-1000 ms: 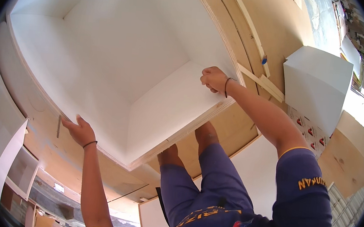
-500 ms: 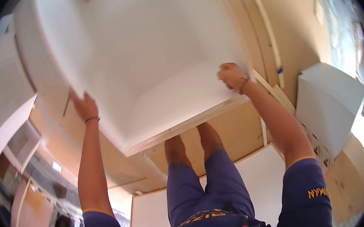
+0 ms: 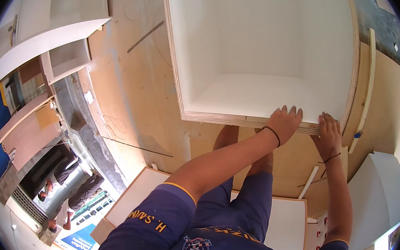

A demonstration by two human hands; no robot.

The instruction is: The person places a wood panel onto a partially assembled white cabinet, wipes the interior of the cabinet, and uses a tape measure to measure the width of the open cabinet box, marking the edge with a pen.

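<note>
In front of me stands a large open plywood box (image 3: 256, 94), like a cabinet carcass, with a white inner lining and bare layered edges. My left hand (image 3: 285, 124) reaches across to the right part of its near rim, fingers bent over the edge onto the white inside. Close beside it, my right hand (image 3: 328, 140) grips the same rim near the right corner, fingertips over the top and thumb on the outer side. Neither palm shows.
A wooden strip (image 3: 368, 88) lies right of the box. A thin dark rod (image 3: 145, 36) rests on the plywood surface (image 3: 122, 79) at left. White panels (image 3: 376, 195) stand at right, and cabinet parts (image 3: 66, 59) at far left. Two people (image 3: 64, 213) are at lower left.
My left hand has left the box's left side and come over to the near rim. My right hand has settled on that rim. The view has turned, so the box appears straighter and further right.
</note>
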